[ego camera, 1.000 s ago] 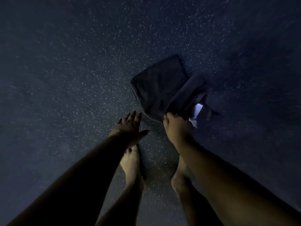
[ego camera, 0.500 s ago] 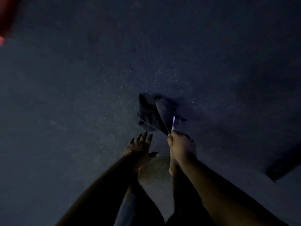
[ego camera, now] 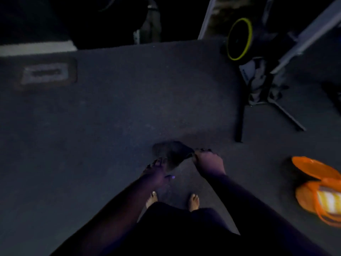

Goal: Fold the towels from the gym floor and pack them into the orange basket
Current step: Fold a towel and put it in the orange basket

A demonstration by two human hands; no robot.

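Observation:
A small dark towel [ego camera: 172,152] hangs in the air in front of me, above the dark gym floor. My right hand [ego camera: 208,163] grips its right edge with curled fingers. My left hand [ego camera: 156,169] reaches toward the towel's lower left edge with straight fingers, and whether it touches the cloth is unclear in the dim light. The orange basket [ego camera: 313,169] lies at the right edge of the view with its lid open and a yellow-and-white striped towel [ego camera: 327,201] inside.
My bare feet [ego camera: 193,200] stand on the dark carpeted floor [ego camera: 110,117]. A gym machine with a yellow-rimmed wheel [ego camera: 239,38] and black floor legs [ego camera: 239,122] stands at the back right. A small rectangular mat [ego camera: 46,73] lies at the far left.
I have stood up and the view has risen, bringing the basket and the machine into sight. The towel has left the floor in my right hand. My left hand has moved closer to it.

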